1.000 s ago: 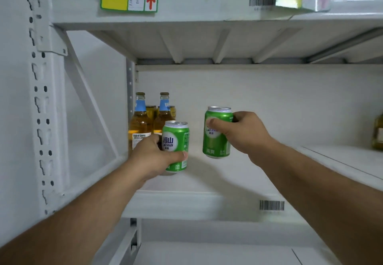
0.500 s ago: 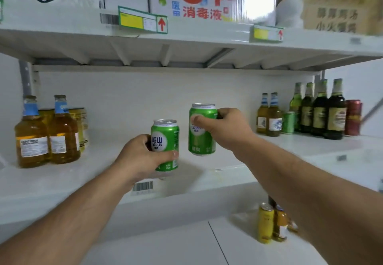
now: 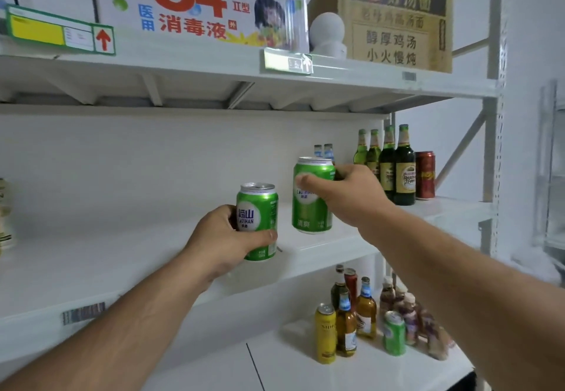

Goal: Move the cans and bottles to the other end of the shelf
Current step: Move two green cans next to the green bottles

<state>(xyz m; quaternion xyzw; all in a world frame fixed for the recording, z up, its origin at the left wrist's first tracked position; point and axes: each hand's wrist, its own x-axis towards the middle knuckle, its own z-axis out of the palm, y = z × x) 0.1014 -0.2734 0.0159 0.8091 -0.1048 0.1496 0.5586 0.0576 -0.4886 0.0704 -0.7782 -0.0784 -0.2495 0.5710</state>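
A: Gripping a green can (image 3: 257, 222) in the left hand (image 3: 220, 239), fingers curled round it, thumb across the lower front. Upright, held in the air over the middle shelf (image 3: 91, 262).

B: Right hand (image 3: 348, 198)?

A: Clamped on a second green can (image 3: 312, 196), thumb on the front, fingers wrapped behind. Also upright, slightly higher and further right than the first. Not touching each other, narrow gap between.

B: Anything at the right end of that shelf?

A: Four tall green and dark glass bottles (image 3: 388, 164) standing in a row, red can (image 3: 425, 175) just beside them. Two blue-capped bottle tops (image 3: 324, 150) poking up behind the right-hand can.

B: Lower shelf?

A: Yellow can (image 3: 326, 334), another green can (image 3: 394, 333), several amber bottles (image 3: 366, 311) clustered near the right side.

B: Up top?

A: White "84" carton (image 3: 195, 2), brown cardboard box (image 3: 394, 20), pale round object (image 3: 327, 31) between them. Yellow-green shelf tag (image 3: 61, 31) on the rail.
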